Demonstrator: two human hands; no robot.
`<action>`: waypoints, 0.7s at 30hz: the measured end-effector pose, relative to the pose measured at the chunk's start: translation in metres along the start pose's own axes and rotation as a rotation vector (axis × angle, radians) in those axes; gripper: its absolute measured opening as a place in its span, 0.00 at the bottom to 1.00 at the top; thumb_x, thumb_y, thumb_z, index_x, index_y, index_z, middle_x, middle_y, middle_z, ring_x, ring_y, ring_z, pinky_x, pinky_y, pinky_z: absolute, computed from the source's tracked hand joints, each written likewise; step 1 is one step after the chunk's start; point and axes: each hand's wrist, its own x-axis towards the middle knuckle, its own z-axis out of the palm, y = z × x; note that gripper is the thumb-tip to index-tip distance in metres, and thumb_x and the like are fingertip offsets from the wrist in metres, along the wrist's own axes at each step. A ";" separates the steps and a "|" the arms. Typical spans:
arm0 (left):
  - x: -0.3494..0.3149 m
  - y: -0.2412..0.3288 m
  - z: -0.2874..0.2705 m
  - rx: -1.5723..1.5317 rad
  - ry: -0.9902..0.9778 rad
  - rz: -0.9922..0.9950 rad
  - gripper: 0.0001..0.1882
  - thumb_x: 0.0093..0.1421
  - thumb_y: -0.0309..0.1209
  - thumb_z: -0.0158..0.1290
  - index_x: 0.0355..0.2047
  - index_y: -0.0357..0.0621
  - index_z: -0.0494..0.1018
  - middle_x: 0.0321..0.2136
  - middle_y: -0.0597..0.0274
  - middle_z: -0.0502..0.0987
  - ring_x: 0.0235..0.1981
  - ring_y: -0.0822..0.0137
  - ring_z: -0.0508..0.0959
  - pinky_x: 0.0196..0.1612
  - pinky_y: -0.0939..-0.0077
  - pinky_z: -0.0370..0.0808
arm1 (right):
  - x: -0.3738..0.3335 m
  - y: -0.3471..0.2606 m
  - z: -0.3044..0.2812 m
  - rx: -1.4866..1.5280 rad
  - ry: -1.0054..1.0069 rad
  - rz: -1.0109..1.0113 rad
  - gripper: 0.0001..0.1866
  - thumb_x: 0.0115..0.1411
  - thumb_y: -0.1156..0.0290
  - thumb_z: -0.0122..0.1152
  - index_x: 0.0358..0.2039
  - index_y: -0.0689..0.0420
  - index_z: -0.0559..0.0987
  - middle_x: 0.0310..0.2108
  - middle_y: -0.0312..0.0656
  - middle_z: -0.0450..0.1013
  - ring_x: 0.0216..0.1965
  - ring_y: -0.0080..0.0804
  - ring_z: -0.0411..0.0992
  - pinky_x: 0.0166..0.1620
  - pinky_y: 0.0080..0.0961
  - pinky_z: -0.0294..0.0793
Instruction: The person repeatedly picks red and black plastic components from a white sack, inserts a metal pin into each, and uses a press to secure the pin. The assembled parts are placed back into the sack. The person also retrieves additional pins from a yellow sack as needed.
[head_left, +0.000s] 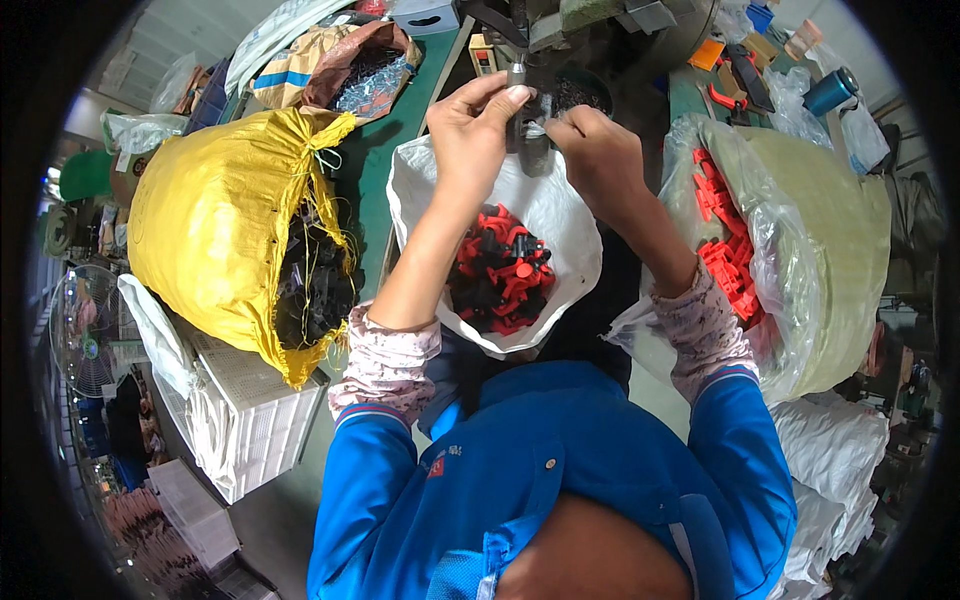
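At the top middle, both hands are raised to a metal machine [518, 75] with an upright round shaft. My left hand [468, 140] is closed in a pinch, thumb and forefinger at the shaft; what it holds is hidden. Just right of the shaft my right hand [600, 160] is closed too, its fingertips pinching something too small to make out. Below the hands, a white sack [572, 235] stands with its mouth wide. Inside lie many red and black plastic parts [505, 270].
At left a yellow sack [210, 220] spills black parts, beside a white crate [265, 410]. A paper bag [320, 65] of small metal pieces sits on the green table [375, 165]. At right a pale sack [830, 230] holds red parts [728, 250]; a blue cup [830, 90] stands behind.
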 end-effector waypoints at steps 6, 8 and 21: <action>0.002 -0.005 0.007 -0.040 0.009 0.035 0.10 0.54 0.20 0.56 0.37 0.26 0.76 0.30 0.54 0.80 0.31 0.73 0.78 0.36 0.83 0.74 | -0.005 0.003 0.000 0.054 -0.061 0.088 0.04 0.48 0.75 0.56 0.27 0.53 0.76 0.25 0.37 0.69 0.28 0.36 0.72 0.28 0.32 0.72; 0.003 -0.008 0.008 -0.027 0.022 0.050 0.10 0.54 0.20 0.56 0.37 0.27 0.76 0.30 0.54 0.80 0.31 0.73 0.78 0.36 0.83 0.74 | -0.008 0.007 0.005 0.116 -0.084 0.124 0.05 0.49 0.74 0.56 0.28 0.53 0.77 0.25 0.38 0.69 0.28 0.37 0.72 0.28 0.33 0.72; 0.020 -0.030 0.012 -0.035 0.029 0.150 0.10 0.53 0.17 0.57 0.37 0.29 0.76 0.31 0.56 0.78 0.33 0.70 0.79 0.39 0.81 0.75 | 0.002 0.041 0.025 0.849 -0.292 0.537 0.05 0.53 0.74 0.59 0.27 0.62 0.79 0.19 0.34 0.72 0.21 0.17 0.68 0.27 0.17 0.68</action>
